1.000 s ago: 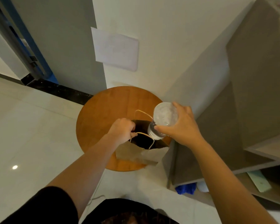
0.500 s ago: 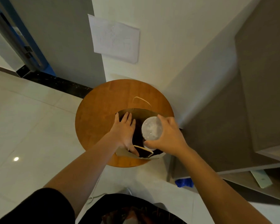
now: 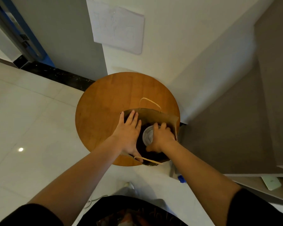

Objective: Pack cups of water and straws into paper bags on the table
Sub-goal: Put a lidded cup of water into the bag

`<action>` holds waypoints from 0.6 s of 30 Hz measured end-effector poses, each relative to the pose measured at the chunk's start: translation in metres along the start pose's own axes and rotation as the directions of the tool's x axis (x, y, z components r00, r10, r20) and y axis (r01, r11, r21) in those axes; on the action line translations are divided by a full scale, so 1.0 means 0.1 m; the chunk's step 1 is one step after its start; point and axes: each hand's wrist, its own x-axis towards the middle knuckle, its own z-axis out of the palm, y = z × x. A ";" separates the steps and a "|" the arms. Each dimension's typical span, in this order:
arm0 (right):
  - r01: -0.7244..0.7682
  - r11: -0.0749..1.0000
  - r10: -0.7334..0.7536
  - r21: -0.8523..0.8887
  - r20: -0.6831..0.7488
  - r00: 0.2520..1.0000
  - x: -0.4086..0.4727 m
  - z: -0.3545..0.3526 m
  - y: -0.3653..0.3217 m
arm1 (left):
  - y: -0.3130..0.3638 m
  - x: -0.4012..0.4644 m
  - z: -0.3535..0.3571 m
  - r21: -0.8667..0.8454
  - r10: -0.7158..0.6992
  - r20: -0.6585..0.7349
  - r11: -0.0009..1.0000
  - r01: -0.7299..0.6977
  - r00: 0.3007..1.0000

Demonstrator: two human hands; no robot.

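Observation:
A brown paper bag [image 3: 160,117] stands open on the round wooden table [image 3: 104,101], its twine handles at the far and near rims. My right hand [image 3: 162,137] grips a clear lidded cup of water [image 3: 147,135] inside the bag's mouth, below the rim. My left hand [image 3: 129,132] lies with straight fingers against the bag's left side, the thumb at the near rim, holding the mouth apart. No straw shows in the view.
The table stands against a white wall with a paper sheet [image 3: 118,28] pinned on it. A grey cabinet [image 3: 235,128] stands right beside the table, with a pale flat object [image 3: 271,182] on its low shelf. Pale floor tiles [image 3: 23,128] lie to the left.
My right hand has lowered the cup from above the bag down into its mouth. My left hand let go of the near handle and spread flat on the bag's left side.

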 end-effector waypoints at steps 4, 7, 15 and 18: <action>-0.092 0.979 0.072 0.183 0.110 0.991 0.24 0.20 0.05 | -0.07 0.01 0.05 -0.018 0.000 -0.008 1.000 0.000 1.000; -0.143 0.971 0.115 0.190 0.152 0.982 0.38 0.33 0.04 | -0.07 0.03 0.05 -0.034 0.004 -0.010 0.999 -0.005 1.000; -0.132 0.984 0.113 0.121 0.154 0.982 0.58 0.40 -0.02 | -0.11 0.09 0.02 -0.041 0.013 -0.023 0.999 -0.014 1.000; -0.135 0.990 0.126 0.047 0.168 0.978 0.59 0.32 -0.04 | -0.10 0.10 -0.02 -0.041 0.015 -0.022 0.999 -0.016 1.000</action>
